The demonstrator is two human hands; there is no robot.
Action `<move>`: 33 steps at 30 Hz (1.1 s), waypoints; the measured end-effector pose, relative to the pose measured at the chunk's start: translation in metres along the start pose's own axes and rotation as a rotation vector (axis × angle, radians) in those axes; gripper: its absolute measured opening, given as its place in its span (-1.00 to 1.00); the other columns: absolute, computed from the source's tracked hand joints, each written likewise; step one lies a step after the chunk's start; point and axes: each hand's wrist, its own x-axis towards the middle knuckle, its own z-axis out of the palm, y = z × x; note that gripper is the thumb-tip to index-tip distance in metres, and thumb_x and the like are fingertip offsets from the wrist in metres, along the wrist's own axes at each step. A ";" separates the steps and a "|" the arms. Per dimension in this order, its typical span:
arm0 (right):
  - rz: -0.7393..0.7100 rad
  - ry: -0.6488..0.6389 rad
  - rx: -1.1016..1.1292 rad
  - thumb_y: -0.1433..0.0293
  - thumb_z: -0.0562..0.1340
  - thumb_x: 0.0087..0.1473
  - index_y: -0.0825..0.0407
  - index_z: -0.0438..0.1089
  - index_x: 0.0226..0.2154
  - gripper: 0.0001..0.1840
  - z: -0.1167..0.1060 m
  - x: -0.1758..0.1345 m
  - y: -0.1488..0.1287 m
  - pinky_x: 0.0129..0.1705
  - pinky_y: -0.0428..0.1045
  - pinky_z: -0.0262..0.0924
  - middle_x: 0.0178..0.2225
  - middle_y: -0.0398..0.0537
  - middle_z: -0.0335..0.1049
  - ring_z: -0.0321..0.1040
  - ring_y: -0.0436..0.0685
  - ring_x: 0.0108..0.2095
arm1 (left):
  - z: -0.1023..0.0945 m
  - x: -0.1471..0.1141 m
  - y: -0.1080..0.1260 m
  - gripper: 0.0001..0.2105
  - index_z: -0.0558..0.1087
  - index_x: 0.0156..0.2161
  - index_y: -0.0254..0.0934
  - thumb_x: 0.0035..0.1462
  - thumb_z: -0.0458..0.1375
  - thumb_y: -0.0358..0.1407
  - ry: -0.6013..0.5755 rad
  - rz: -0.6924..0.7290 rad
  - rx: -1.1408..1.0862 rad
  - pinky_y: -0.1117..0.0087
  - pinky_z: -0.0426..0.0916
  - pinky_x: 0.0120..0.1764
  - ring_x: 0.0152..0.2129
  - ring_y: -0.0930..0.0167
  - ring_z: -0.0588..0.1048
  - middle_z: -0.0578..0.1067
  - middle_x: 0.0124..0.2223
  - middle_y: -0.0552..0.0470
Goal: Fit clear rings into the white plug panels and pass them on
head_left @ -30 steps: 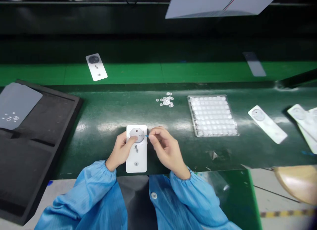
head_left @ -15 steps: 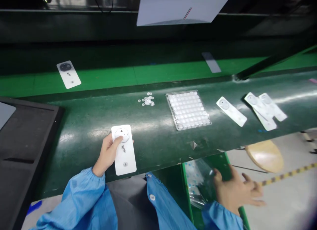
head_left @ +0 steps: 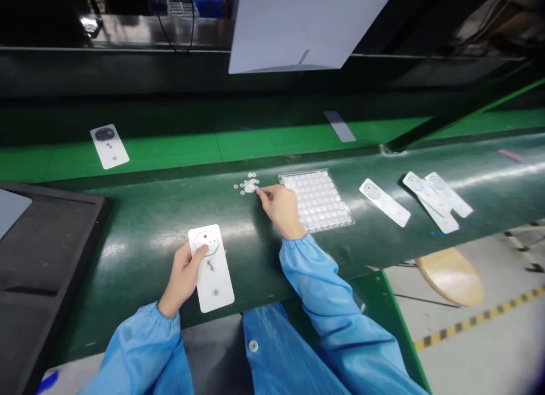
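My left hand [head_left: 181,278] is closed around the edge of a white rectangular panel [head_left: 213,284], thumb on top near its round printed area with dark dots. Small dark writing and a round mark show lower down on the panel. My right hand [head_left: 281,207] reaches over the bench, thumb and forefinger pinched at the right side of a small pile of clear, ring-like discs [head_left: 249,185]. Whatever is between those fingertips is too small to make out. Just behind that hand lies a clear tray [head_left: 321,202] with rows of white round pieces, partly covered by it.
Several white panels [head_left: 385,203] lie to the right on the green bench [head_left: 140,213]. Another panel [head_left: 109,148] with a dark disc and a pale strip [head_left: 339,126] are farther back. A black tray [head_left: 55,259] stands at left. A round stool [head_left: 450,276] is at lower right.
My right hand has come up from beside the green bin at lower right to the disc pile, its spread fingers now pinched. My left hand still holds the panel. The view has shifted slightly.
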 end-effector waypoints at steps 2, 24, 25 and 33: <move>0.008 -0.002 0.015 0.11 0.21 0.23 0.07 0.56 -0.42 -0.58 -0.005 0.000 0.001 -0.24 0.11 0.30 -0.40 0.15 0.58 0.49 0.27 -0.37 | 0.000 -0.001 -0.003 -0.51 0.46 0.08 -0.36 0.18 0.27 -0.05 0.002 0.026 0.014 0.30 0.54 -0.36 -0.38 0.21 0.65 0.67 -0.22 -0.15; 0.281 -0.679 0.852 0.05 0.41 0.06 0.06 0.60 -0.38 -0.62 -0.016 -0.117 -0.062 -0.58 -0.09 0.14 -0.60 -0.13 0.41 0.21 -0.04 -0.62 | 0.003 -0.003 -0.015 -0.79 0.68 -0.11 -0.12 0.13 0.37 -0.38 0.031 0.636 0.385 0.39 0.56 -0.08 -0.17 0.31 0.67 0.69 -0.12 0.03; 0.273 -0.683 0.846 0.06 0.42 0.05 0.06 0.60 -0.37 -0.63 -0.018 -0.116 -0.062 -0.59 -0.09 0.14 -0.60 -0.14 0.41 0.21 -0.04 -0.62 | 0.002 -0.004 -0.015 -0.78 0.67 -0.10 -0.11 0.13 0.37 -0.38 0.022 0.627 0.385 0.39 0.56 -0.08 -0.17 0.31 0.67 0.69 -0.11 0.03; 0.182 -0.565 0.796 0.12 0.39 0.11 0.06 0.55 -0.38 -0.68 -0.018 -0.120 -0.069 -0.49 -0.07 0.29 -0.52 -0.09 0.49 0.37 0.02 -0.54 | -0.001 -0.005 -0.017 -0.50 0.53 0.15 -0.14 0.09 0.41 -0.22 0.015 0.547 0.457 0.33 0.54 0.00 -0.10 0.27 0.65 0.63 0.05 -0.04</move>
